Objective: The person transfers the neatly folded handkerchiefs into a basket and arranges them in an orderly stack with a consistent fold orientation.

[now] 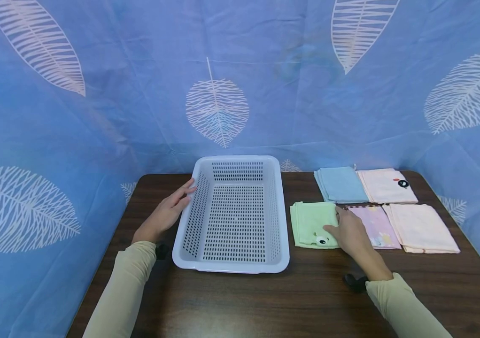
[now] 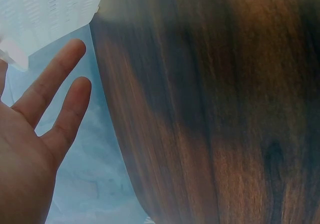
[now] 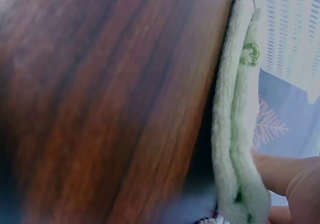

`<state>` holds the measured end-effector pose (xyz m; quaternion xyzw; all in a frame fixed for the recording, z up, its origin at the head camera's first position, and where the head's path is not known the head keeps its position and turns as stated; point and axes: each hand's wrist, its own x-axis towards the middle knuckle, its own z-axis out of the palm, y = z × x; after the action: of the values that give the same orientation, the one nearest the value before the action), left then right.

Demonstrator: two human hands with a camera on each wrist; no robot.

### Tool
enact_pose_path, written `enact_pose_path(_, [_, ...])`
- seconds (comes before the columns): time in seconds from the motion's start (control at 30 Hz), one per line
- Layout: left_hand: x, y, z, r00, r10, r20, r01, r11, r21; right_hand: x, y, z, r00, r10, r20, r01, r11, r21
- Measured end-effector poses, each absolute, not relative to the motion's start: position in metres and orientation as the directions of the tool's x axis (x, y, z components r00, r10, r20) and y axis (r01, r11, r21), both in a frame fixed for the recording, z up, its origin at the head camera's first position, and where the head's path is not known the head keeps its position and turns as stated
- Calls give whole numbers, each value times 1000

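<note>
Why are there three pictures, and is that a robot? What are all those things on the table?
No robot here! These are a person's two bare hands. The widest picture comes from a camera worn on the head, looking forward and down. The other two come from little cameras on each wrist, so things look close and tipped sideways.

On the brown table sits a pale basket full of little holes. To its right lie five folded cloths: green, blue, purple and two pale pinkish ones.

The left hand is at the basket's left rim. The right hand touches the green cloth's right side; I can't tell whether it grips it.
</note>
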<state>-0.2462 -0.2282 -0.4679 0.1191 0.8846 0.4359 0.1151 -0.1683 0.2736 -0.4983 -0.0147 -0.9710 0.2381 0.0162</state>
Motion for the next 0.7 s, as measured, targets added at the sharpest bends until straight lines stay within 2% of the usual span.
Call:
enact_pose_path(0.37, [-246,-227,-470,-948,303,-100,114,615,780,-166,272,-497,-996,81,-49,94,884,-457])
enact_pose_path(0.6, [-247,-227,-470,-944,318,-86,132,605,785,-166,274,-499,-995,43,95,-7,879,-477])
enact_pose_path(0.7, [-247,-227,-469,-945,315,-84,133,608,783,-166,274,-498,-995,57,79,8,858,-514])
